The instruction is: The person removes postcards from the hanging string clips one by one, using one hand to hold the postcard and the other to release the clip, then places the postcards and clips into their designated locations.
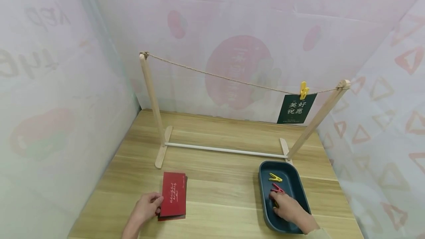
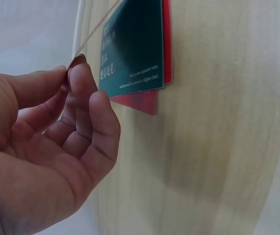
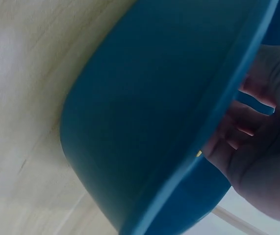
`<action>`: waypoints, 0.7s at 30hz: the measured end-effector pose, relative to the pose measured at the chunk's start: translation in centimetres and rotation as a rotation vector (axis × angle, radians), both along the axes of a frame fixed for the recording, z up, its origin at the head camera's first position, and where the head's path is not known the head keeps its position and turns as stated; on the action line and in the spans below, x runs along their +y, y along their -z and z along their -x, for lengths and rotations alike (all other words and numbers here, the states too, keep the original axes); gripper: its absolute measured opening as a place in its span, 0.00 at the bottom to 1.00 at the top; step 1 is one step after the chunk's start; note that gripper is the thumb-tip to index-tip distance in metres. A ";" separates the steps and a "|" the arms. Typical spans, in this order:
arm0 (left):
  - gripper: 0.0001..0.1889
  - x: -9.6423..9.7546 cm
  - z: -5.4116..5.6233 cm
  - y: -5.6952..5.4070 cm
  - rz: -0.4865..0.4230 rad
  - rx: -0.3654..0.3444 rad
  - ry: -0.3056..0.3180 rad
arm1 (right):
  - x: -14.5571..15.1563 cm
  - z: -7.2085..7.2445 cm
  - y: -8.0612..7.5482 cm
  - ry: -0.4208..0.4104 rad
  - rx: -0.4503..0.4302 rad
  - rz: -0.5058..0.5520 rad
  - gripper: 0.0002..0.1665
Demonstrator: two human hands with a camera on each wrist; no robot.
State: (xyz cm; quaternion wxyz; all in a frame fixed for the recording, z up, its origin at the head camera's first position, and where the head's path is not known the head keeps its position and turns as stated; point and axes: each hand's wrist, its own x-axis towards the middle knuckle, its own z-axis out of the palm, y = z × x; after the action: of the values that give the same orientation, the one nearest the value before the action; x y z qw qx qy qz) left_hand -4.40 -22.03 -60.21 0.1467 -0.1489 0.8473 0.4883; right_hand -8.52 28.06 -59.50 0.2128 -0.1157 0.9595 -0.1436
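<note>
My left hand (image 1: 147, 206) pinches the edge of a red card (image 1: 174, 194) with white script, between thumb and index finger. Seen from the left wrist, that card is nearly edge-on, above a dark green card (image 2: 135, 54) and more red cards (image 2: 167, 44). My right hand (image 1: 288, 208) reaches down into a dark blue bin (image 1: 263, 205). Its fingers are beside a red clothespin (image 1: 277, 188), with a bit of yellow (image 1: 276, 204) showing under them. The bin's wall hides the fingertips in the right wrist view. Another yellow clothespin (image 1: 275, 177) lies farther back in the bin.
Behind the cards and bin stands a wooden frame (image 1: 154, 100) with a twine line (image 1: 225, 78) strung between its posts. Near the right post, a yellow clothespin (image 1: 303, 90) holds a green card (image 1: 296, 109) on the line. Patterned cloth walls surround the wooden table (image 1: 219, 194).
</note>
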 end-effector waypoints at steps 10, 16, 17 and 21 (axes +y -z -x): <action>0.14 -0.2 0.1 1.5 0.083 -0.023 0.009 | 0.1 0.0 0.1 -0.016 0.082 -0.066 0.17; 0.13 -0.3 -0.1 1.1 0.054 0.007 -0.020 | 0.1 0.2 0.2 -0.022 0.097 -0.069 0.15; 0.13 -0.3 -0.1 1.1 0.052 0.010 -0.021 | 0.1 0.2 0.2 -0.022 0.094 -0.071 0.14; 0.13 -0.7 0.0 1.2 0.048 -0.002 -0.039 | 0.0 0.2 0.2 -0.022 0.083 -0.084 0.13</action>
State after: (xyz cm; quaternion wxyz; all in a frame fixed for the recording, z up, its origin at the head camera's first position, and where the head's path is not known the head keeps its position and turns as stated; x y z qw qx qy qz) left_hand -4.36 -22.71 -61.38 0.1342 -0.1694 0.8554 0.4707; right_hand -8.67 28.07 -59.74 0.1792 -0.1229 0.9714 -0.0960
